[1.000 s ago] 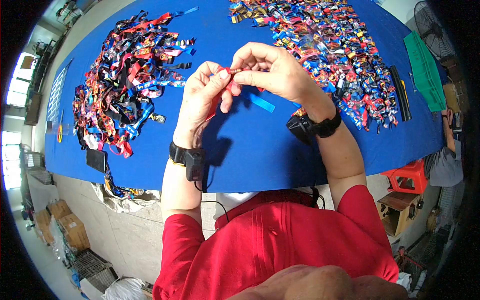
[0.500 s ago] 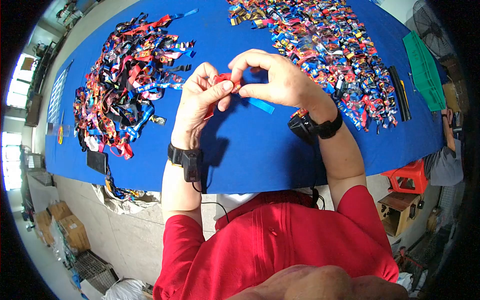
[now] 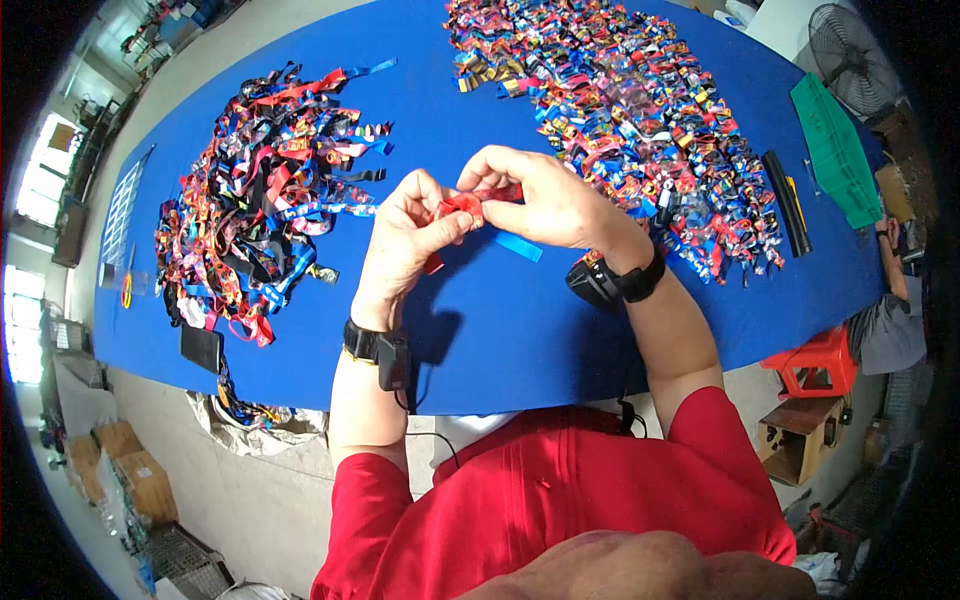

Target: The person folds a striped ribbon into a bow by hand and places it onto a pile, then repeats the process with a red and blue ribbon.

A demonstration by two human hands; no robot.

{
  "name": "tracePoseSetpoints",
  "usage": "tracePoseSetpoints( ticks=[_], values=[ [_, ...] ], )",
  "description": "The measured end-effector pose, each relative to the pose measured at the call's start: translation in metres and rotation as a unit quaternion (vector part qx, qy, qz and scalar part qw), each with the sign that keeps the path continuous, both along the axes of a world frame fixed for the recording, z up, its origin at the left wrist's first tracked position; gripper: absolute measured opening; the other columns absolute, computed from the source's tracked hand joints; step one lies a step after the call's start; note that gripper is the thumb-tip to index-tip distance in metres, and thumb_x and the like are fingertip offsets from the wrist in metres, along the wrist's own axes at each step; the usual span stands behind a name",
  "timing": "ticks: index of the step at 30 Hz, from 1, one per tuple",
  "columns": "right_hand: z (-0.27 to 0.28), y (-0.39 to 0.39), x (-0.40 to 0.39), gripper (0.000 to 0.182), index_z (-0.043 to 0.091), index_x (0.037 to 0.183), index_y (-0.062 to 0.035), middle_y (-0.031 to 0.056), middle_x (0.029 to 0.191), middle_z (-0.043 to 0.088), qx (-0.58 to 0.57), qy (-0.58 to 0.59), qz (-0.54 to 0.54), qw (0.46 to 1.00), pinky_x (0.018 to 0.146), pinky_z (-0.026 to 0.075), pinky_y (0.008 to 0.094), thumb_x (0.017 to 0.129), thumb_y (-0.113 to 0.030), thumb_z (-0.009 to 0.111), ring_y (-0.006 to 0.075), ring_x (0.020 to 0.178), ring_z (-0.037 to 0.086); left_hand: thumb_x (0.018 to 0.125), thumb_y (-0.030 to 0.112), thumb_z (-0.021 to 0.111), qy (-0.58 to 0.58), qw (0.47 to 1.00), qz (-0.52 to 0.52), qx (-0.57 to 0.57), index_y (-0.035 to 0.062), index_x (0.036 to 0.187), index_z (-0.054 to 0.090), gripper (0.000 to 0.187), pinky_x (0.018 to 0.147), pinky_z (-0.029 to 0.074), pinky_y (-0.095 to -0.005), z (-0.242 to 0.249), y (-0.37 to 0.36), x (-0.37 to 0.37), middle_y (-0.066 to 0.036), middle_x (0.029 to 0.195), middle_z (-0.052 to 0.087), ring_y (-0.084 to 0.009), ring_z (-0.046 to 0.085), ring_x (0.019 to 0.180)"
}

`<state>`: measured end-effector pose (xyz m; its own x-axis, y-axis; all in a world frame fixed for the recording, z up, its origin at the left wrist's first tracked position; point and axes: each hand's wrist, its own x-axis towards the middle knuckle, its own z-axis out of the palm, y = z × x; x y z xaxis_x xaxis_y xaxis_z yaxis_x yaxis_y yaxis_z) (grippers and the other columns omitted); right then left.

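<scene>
My left hand (image 3: 408,235) pinches a red ribbon (image 3: 462,207) between thumb and fingers above the blue tabletop (image 3: 480,340). Close beside it on the right, my right hand (image 3: 545,200) has its fingers closed on the same red ribbon, part of which shows between thumb and forefinger. A short blue strip (image 3: 519,247) lies or hangs just below my right hand; whether it joins the red ribbon I cannot tell. Left of my hands is a tangled heap of printed ribbons (image 3: 255,200). To the right spreads a broad mass of small ribbon pieces (image 3: 640,110).
A dark phone-like object (image 3: 202,348) and yellow-handled scissors (image 3: 127,290) lie at the left. A black bar (image 3: 787,204) and a green crate (image 3: 835,150) are at the right, near a fan (image 3: 853,60). Another person's arm (image 3: 893,262) shows beyond a red stool (image 3: 815,362).
The view has shifted, so the table and hands appear lower. My right hand's fingers have closed in on the red ribbon, and more of the ribbon shows between them.
</scene>
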<state>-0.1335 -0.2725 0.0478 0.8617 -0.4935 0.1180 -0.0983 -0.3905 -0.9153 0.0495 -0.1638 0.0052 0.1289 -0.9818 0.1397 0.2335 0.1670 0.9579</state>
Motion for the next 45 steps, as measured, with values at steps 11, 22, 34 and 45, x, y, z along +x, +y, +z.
tracePoseSetpoints(
  ticks=[11,22,34,45],
  values=[
    [0.005,0.005,0.002,0.024,0.058,0.108,-0.0051,0.0016,0.085,0.063,-0.023,0.018,-0.024,0.999,0.071,0.049,0.0265,0.086,-0.006,0.068,0.0084,0.078,0.057,0.088,-0.005,0.069,-0.018,0.999,0.041,-0.021,0.0085,0.086,0.049,0.024,0.084,0.051,-0.0284,0.011,0.005,-0.015,-0.009,0.102,0.068,-0.0124,0.063,0.092],
    [-0.011,0.002,0.007,0.022,0.059,0.109,-0.0043,0.0022,0.083,0.064,-0.005,-0.017,-0.055,0.998,0.067,0.048,0.0257,0.089,-0.006,0.069,0.0074,0.077,0.057,0.090,-0.005,0.069,-0.055,0.992,0.111,-0.032,0.0087,0.088,0.045,0.028,0.077,0.050,-0.0233,0.006,0.002,-0.023,-0.006,0.098,0.064,-0.0078,0.059,0.088],
    [-0.006,0.003,0.004,0.019,0.065,0.097,-0.0018,0.0148,0.088,0.070,-0.134,0.031,-0.102,0.985,0.072,0.053,0.0379,0.089,-0.018,0.067,0.0259,0.081,0.068,0.088,-0.006,0.071,-0.071,0.989,0.116,-0.065,0.0067,0.087,0.048,0.027,0.081,0.051,-0.0254,0.000,-0.001,-0.019,-0.010,0.102,0.065,-0.0110,0.062,0.092],
    [-0.009,0.006,0.006,0.020,0.057,0.089,-0.0026,0.0169,0.081,0.064,-0.163,0.051,-0.104,0.980,0.067,0.049,0.0448,0.087,-0.021,0.065,0.0358,0.077,0.064,0.091,-0.006,0.068,-0.066,0.983,0.149,-0.079,0.0070,0.089,0.046,0.026,0.083,0.050,-0.0262,-0.001,0.000,-0.031,-0.009,0.102,0.064,-0.0121,0.060,0.092]
  ],
)
